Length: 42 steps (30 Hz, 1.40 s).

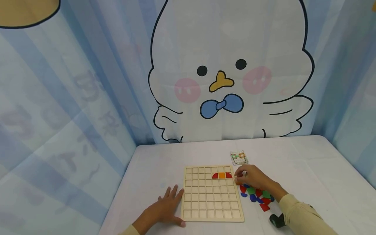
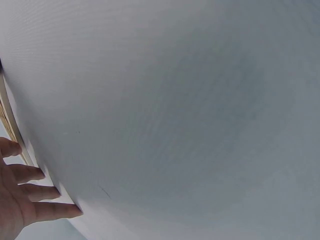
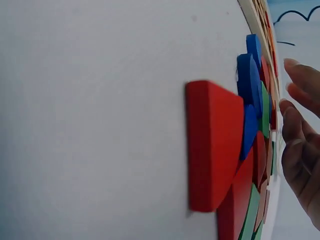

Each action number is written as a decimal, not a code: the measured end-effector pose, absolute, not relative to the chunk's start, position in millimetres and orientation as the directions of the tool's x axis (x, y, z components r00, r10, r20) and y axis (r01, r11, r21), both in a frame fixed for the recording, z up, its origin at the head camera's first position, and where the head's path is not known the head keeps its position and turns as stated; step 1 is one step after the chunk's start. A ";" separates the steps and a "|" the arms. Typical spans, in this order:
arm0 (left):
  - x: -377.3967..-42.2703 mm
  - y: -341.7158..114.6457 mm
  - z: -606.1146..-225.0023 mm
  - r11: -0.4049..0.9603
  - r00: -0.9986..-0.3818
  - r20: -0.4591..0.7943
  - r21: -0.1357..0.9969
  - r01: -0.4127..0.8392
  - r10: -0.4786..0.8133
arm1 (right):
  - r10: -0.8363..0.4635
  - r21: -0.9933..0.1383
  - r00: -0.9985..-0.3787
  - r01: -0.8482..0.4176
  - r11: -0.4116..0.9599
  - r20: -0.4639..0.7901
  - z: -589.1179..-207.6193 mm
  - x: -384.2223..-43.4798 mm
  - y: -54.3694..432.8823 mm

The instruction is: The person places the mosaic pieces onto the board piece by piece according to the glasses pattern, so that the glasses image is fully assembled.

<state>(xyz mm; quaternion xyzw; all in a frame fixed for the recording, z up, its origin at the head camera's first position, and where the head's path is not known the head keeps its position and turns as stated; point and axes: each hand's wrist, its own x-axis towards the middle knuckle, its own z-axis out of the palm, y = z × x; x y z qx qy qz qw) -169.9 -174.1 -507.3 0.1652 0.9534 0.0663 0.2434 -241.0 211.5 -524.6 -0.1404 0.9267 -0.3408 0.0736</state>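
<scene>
Wooden grid board [image 1: 202,197] lay on the counter [image 1: 161,161], coloured pieces [image 1: 258,192] to its right. The left hand [image 1: 165,208] spread at its left edge; whether the right hand [image 1: 253,178] beside them pinched anything was unclear.

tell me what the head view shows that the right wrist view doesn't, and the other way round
Only the head view shows the left hand, flat beside the board, the small patterned card and the printed blue bow tie. Only the right wrist view shows plainly how thick the pieces are: the nearest red piece turns its side to the camera. Both show the right hand, the beige grid board (just a slanted sliver from the wrist), the loose coloured pieces and the white tablecloth.
</scene>
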 end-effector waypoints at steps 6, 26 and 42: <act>-170.6 -177.0 -512.3 0.932 -0.825 -0.437 0.219 0.290 0.359 | -0.254 -0.605 -0.964 -0.158 0.780 -0.076 -528.3 -234.2 218.1; -170.9 -177.1 -514.2 0.931 -0.829 -0.426 0.208 0.299 0.362 | -0.306 -0.567 -0.949 -0.211 0.796 -0.078 -530.1 -233.5 223.2; -170.2 -177.2 -514.6 0.931 -0.828 -0.428 0.214 0.296 0.362 | -0.351 -0.604 -0.931 -0.223 0.765 -0.100 -528.9 -236.0 221.3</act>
